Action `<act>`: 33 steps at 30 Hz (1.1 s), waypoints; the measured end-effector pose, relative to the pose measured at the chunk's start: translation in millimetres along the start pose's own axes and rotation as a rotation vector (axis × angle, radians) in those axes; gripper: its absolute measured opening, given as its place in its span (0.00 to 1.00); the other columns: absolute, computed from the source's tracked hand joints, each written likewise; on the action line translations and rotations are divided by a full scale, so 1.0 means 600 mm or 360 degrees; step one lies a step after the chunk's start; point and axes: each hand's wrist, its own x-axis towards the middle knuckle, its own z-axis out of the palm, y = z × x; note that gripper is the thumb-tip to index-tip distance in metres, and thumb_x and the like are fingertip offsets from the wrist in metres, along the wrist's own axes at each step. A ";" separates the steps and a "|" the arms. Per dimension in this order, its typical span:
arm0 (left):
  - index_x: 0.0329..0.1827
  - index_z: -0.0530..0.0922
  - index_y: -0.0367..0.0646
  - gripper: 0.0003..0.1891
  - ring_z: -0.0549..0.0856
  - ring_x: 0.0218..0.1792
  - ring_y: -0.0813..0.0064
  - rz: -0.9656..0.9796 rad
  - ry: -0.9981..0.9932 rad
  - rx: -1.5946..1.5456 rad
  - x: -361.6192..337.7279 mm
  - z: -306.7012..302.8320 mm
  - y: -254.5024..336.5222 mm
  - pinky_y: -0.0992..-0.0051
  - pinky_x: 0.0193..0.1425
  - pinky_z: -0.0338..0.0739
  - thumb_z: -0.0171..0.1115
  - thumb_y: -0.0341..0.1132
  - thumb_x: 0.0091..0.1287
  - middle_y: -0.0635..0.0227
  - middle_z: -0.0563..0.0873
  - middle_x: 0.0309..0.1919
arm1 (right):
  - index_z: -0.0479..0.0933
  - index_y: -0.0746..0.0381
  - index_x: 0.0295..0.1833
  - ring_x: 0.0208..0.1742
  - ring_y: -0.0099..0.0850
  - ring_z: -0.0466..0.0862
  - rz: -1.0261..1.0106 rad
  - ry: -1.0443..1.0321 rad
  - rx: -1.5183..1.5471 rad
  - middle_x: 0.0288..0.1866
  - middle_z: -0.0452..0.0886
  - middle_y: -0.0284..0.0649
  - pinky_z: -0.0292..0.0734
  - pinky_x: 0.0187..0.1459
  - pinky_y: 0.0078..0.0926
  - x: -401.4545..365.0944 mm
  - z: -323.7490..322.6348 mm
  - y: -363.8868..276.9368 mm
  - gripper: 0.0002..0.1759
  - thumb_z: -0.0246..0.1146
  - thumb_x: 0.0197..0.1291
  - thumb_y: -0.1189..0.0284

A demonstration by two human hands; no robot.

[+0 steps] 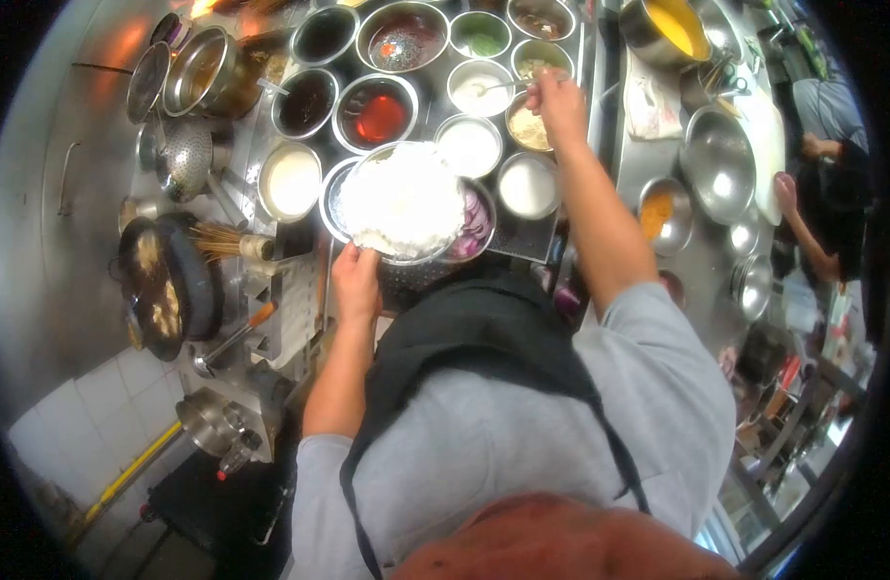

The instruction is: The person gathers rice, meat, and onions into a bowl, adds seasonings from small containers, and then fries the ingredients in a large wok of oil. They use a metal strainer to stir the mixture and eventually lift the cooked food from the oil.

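My left hand (356, 275) is closed on the near rim of a metal bowl (411, 259). A bright white heap (406, 198) fills that bowl; glare hides what it is made of. Sliced red onion (476, 224) shows in a container partly beneath its right side. At the upper right, my right hand (558, 101) is closed around the handle of a spoon (505, 86). The spoon's tip reaches into a metal bowl of white seasoning (472, 97). Under my right wrist sits a bowl of tan powder (528, 128).
Several seasoning bowls surround my hands, including red liquid (379, 116) and white powder (528, 187). On the left are a black wok (208, 280), a perforated strainer (186, 159) and a bamboo brush (223, 242). A large steel bowl (717, 159) stands right, beyond it another person's forearm (807, 232).
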 end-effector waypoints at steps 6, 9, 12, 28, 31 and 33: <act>0.50 0.77 0.28 0.15 0.80 0.44 0.78 -0.0091 0.0092 0.0057 0.011 0.012 0.009 0.79 0.50 0.73 0.55 0.25 0.62 0.64 0.83 0.44 | 0.74 0.64 0.43 0.23 0.20 0.76 -0.0139 -0.0236 0.0274 0.28 0.79 0.36 0.69 0.25 0.16 -0.076 -0.021 -0.112 0.12 0.55 0.69 0.66; 0.49 0.78 0.29 0.15 0.81 0.43 0.79 0.0442 -0.0201 0.0917 0.041 -0.016 -0.036 0.80 0.49 0.73 0.55 0.26 0.61 0.66 0.84 0.42 | 0.76 0.64 0.42 0.26 0.21 0.77 -0.0281 -0.0473 0.0167 0.29 0.80 0.36 0.70 0.28 0.18 -0.149 -0.014 -0.165 0.10 0.55 0.68 0.68; 0.47 0.79 0.30 0.14 0.81 0.40 0.80 0.0764 -0.0266 0.0965 0.042 -0.008 -0.040 0.81 0.47 0.73 0.54 0.27 0.61 0.67 0.85 0.40 | 0.77 0.65 0.42 0.29 0.22 0.77 -0.0830 -0.0615 -0.0273 0.30 0.80 0.35 0.71 0.32 0.20 -0.175 0.001 -0.156 0.08 0.57 0.67 0.72; 0.49 0.77 0.28 0.13 0.81 0.45 0.75 0.0031 0.0082 -0.0199 -0.030 -0.063 -0.036 0.76 0.52 0.74 0.52 0.22 0.62 0.62 0.83 0.45 | 0.75 0.63 0.41 0.37 0.52 0.80 -0.0851 -0.0331 -0.1022 0.35 0.80 0.51 0.74 0.40 0.41 -0.162 0.026 0.006 0.11 0.55 0.66 0.65; 0.49 0.76 0.28 0.13 0.81 0.46 0.75 0.0036 0.0069 -0.0213 -0.040 -0.068 -0.031 0.76 0.53 0.73 0.52 0.22 0.63 0.62 0.82 0.46 | 0.74 0.63 0.41 0.35 0.50 0.80 -0.0780 -0.0334 -0.0972 0.33 0.80 0.50 0.74 0.39 0.41 -0.154 0.040 0.033 0.13 0.55 0.67 0.64; 0.50 0.76 0.28 0.13 0.80 0.46 0.74 0.0037 0.0067 -0.0237 -0.044 -0.071 -0.030 0.76 0.53 0.73 0.52 0.23 0.63 0.61 0.82 0.46 | 0.74 0.64 0.41 0.34 0.48 0.81 -0.0647 -0.0309 -0.0917 0.31 0.80 0.50 0.74 0.38 0.40 -0.147 0.045 0.049 0.13 0.54 0.67 0.64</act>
